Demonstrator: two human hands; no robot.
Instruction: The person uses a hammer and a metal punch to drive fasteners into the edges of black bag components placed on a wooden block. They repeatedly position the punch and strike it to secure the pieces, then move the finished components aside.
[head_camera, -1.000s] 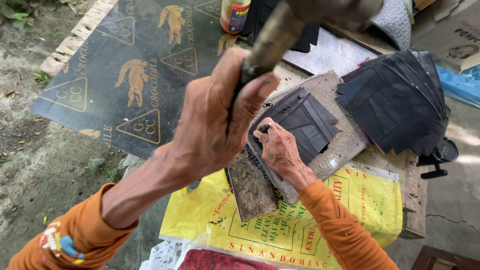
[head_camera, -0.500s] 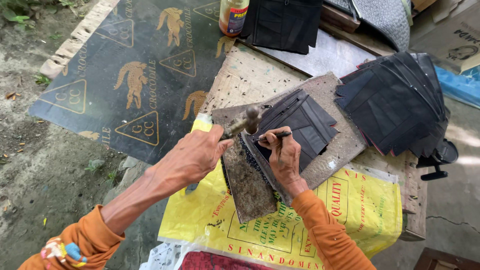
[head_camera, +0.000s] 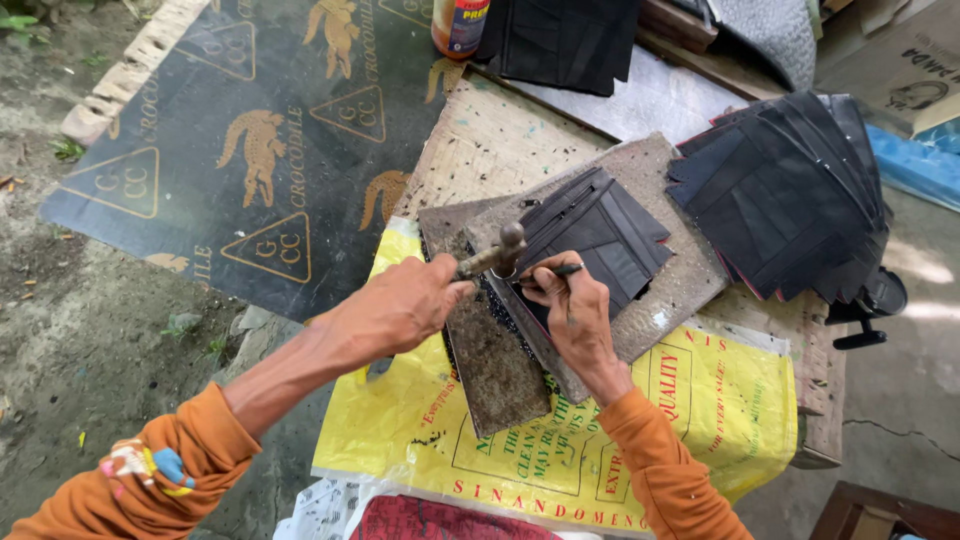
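Note:
My left hand (head_camera: 400, 305) grips the handle of a small hammer (head_camera: 505, 248), whose head sits low, right next to my right hand (head_camera: 577, 312). The right hand pinches a thin dark punch (head_camera: 566, 270) against a small stack of black cut sheets (head_camera: 605, 228). This stack lies on a grey speckled board (head_camera: 685, 285). A rusty flat metal plate (head_camera: 492, 355) lies just under the hammer, on a yellow printed sack (head_camera: 700, 405). Both arms wear orange sleeves.
A bigger fanned pile of black sheets (head_camera: 790, 190) lies to the right. More black sheets (head_camera: 565, 40) and an orange-capped bottle (head_camera: 460, 22) stand at the top. At left a black mat with gold animal prints (head_camera: 250, 150) covers dirt ground. A wooden board (head_camera: 490, 135) underlies the work.
The hammer, raised high close to the camera a second ago, has swung down to the punch. The right hand has stayed on the black stack.

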